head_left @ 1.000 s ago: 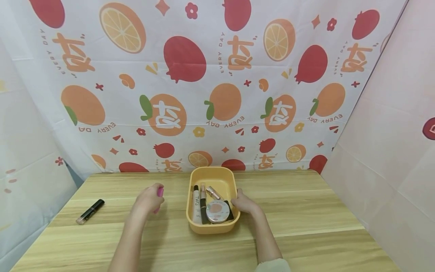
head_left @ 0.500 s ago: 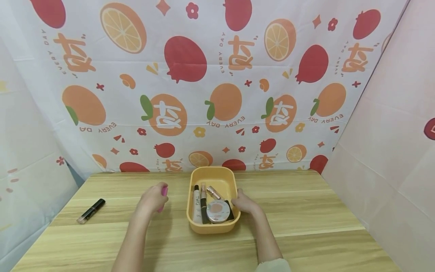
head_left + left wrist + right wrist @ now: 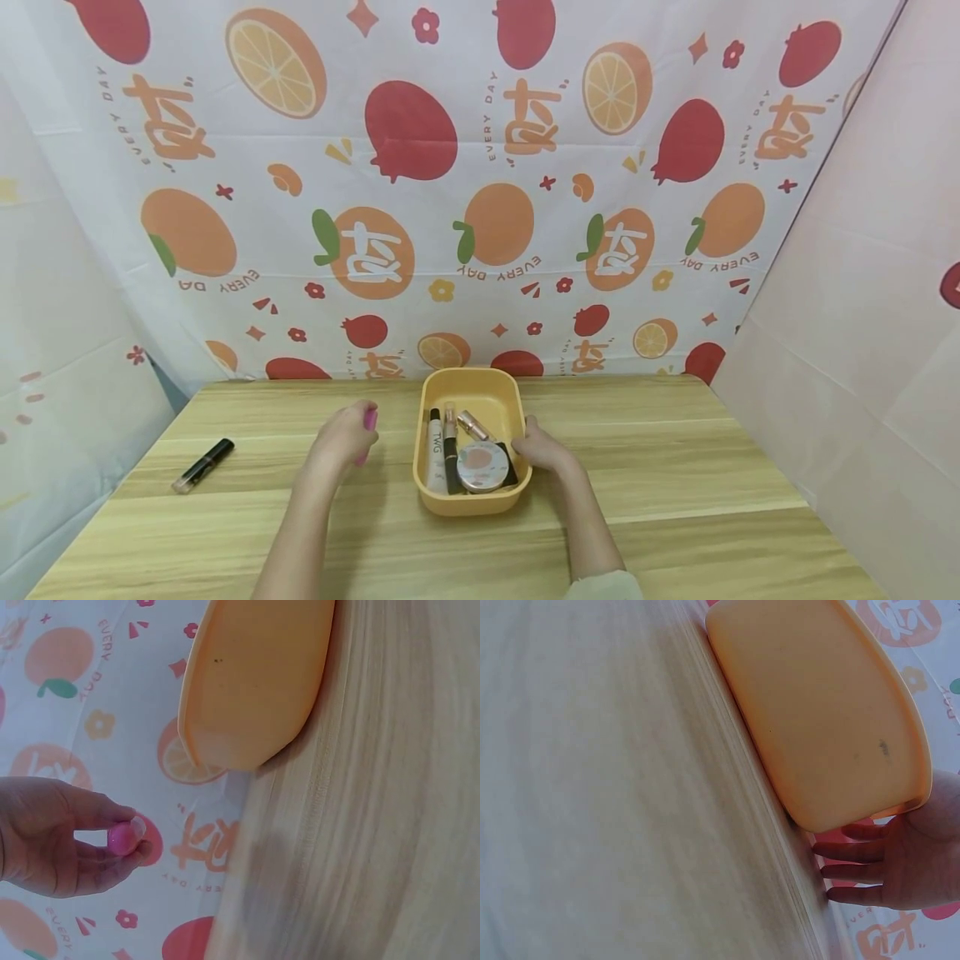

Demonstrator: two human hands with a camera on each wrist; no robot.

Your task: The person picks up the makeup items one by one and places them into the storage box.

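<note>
My left hand (image 3: 341,437) pinches a slim pink tube (image 3: 124,838) between thumb and fingers, left of the yellow box and above the table. The tube's near end looks rounded and shiny in the left wrist view; most of its length hides in the hand. The yellow box (image 3: 476,505) stands on the table with its rim up. At its right side my right hand (image 3: 543,447) grips the rim, thumb over the edge and fingers along the outer wall. Inside lie a white tube (image 3: 436,454) marked TWG, a round compact (image 3: 482,467), and a small lipstick (image 3: 472,426).
A black tube with a clear end (image 3: 204,466) lies on the left of the wooden table (image 3: 675,483). Also in the box are a slim black tube (image 3: 452,467) and a dark flat item (image 3: 510,467) beneath the compact. A fruit-print cloth (image 3: 420,333) hangs behind the table.
My left hand has shifted slightly right, toward the box, with the pink tube in it. The right hand keeps its hold on the rim, and the box has stayed in place.
</note>
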